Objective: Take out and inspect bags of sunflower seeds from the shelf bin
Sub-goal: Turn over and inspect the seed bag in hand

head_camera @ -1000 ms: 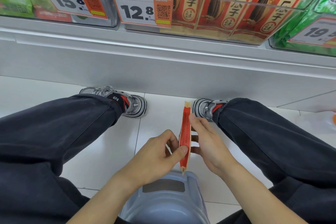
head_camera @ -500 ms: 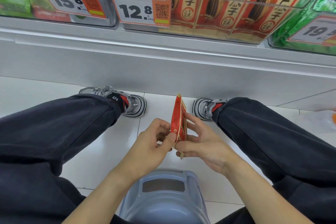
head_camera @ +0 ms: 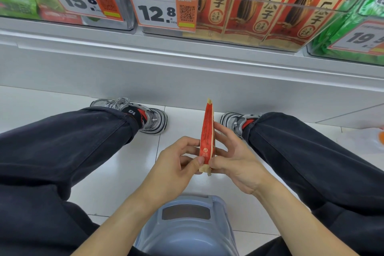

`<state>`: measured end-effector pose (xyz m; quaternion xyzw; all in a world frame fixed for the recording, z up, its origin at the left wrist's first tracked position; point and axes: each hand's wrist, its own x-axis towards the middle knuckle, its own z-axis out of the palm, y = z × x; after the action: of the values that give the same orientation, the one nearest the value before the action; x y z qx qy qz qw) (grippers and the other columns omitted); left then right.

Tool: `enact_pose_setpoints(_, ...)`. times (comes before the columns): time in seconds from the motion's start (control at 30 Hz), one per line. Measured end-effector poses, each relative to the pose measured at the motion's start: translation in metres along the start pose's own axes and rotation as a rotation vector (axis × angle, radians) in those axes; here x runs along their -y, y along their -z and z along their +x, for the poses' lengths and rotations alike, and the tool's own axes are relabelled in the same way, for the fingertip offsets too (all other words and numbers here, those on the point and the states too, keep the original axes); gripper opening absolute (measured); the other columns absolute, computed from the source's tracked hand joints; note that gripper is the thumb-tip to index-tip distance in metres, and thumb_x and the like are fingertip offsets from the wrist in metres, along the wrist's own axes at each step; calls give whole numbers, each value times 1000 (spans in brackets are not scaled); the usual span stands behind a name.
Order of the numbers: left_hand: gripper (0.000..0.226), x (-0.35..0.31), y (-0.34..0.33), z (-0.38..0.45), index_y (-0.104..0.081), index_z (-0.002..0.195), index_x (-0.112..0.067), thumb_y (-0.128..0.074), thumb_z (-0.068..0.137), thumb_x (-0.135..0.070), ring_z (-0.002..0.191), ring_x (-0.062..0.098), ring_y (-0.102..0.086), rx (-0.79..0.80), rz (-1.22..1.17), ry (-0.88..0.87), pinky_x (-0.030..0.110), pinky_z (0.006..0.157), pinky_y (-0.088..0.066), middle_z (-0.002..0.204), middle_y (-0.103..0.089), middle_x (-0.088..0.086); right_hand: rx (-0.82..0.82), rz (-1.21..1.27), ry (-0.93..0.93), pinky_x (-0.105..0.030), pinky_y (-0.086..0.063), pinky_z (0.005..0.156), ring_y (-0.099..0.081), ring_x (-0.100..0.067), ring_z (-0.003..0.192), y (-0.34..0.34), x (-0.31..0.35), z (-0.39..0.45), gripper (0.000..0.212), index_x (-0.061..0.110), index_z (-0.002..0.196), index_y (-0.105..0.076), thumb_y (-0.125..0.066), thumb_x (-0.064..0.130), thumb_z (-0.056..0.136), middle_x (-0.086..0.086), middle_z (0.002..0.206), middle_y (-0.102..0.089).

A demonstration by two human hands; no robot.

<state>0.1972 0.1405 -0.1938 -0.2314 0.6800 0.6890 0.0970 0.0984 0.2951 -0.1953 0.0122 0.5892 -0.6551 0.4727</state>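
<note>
Above floor: both hands' grip pinches red bag (head_camera: 206, 139) edge-on | shelf tag (head_camera: 161, 9) "12.8"

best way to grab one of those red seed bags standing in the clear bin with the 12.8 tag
Take a red seed bag by its top edge, coming from above. The bags stand upright, packed side by side behind the clear bin front wall, so the faces are blocked and only the tops are free. A thin pinch grip probably suits the flat pack.
</note>
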Motion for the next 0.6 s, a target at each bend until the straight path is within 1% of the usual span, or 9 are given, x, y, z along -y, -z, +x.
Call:
enact_pose_setpoints(0.1, 29, 0, 1, 1, -63, 116, -24, -65, 96, -4, 82, 23, -76, -27, -11, 3, 40, 81, -61, 101, -77, -4, 18, -2, 23, -69, -50, 88, -64, -31, 120, 1, 2, -1, 95, 36, 144, -50, -80, -8, 65, 10, 142, -58)
enact_pose_setpoints(0.2, 37, -1, 1, 0, -60, 123, -28, -65, 96, -4, 82, 25, -76, -33, -40, -12, 35, 79, -61, 103, -76, -2, 38, -21, 41, -65, -52, 93, -63, -28, 124, 3, 2, 1, 94, 32, 148, -47, -78, -17, 74, 11, 144, -57)
enact_pose_setpoints(0.23, 39, -1, 1, 0, -58, 125, -30, -65, 96, -4, 82, 26, -76, -34, -56, -18, 35, 80, -61, 104, -75, -1, 47, -27, 48, -62, -54, 95, -62, -27, 126, 4, 2, 1, 92, 32, 149, -47, -76, -18, 77, 12, 145, -57)
enact_pose_setpoints(0.3, 38, -2, 1, 0, -58, 128, -31, -64, 97, -10, 83, 27, -76, -45, -74, -27, 35, 80, -61, 106, -74, 0, 54, -41, 67, -51, -57, 97, -61, -22, 128, 6, 3, 1, 91, 31, 149, -46, -79, -11, 76, 13, 145, -56)
enact_pose_setpoints(0.37, 34, -4, 1, 1, -58, 130, -29, -64, 96, -26, 81, 25, -75, -56, -101, -8, 39, 81, -62, 107, -75, 2, 35, -121, 107, -38, -60, 89, -61, -13, 126, 5, 4, -1, 93, 33, 149, -46, -86, 0, 71, 19, 143, -56)
enact_pose_setpoints(0.4, 37, -5, 2, 1, -59, 129, -28, -64, 93, -35, 80, 23, -75, -60, -107, 18, 41, 81, -62, 106, -76, 3, 10, -197, 129, -32, -60, 85, -61, -8, 124, 3, 4, -1, 94, 34, 148, -46, -89, 5, 69, 24, 138, -57)
enact_pose_setpoints(0.47, 37, -6, 2, 2, -58, 123, -28, -64, 89, -43, 77, 21, -75, -71, -78, 78, 45, 75, -63, 102, -76, 3, -71, -334, 155, -28, -61, 79, -59, -2, 120, 0, -2, 0, 93, 34, 144, -48, -93, 14, 66, 25, 131, -59)
enact_pose_setpoints(0.53, 22, -5, 3, 2, -57, 117, -27, -63, 97, -33, 71, 21, -74, -93, -39, 114, 45, 63, -63, 101, -75, 5, -139, -416, 169, -27, -61, 77, -60, -1, 117, -1, -9, 2, 83, 35, 139, -51, -93, 21, 68, 17, 132, -58)
enact_pose_setpoints(0.6, 13, -2, 4, 3, -54, 115, -25, -56, 102, -23, 68, 19, -73, -107, 14, 139, 41, 55, -62, 101, -73, 6, -181, -515, 175, -24, -61, 76, -62, 0, 112, 0, -10, 4, 64, 40, 130, -54, -88, 26, 77, 14, 130, -59)
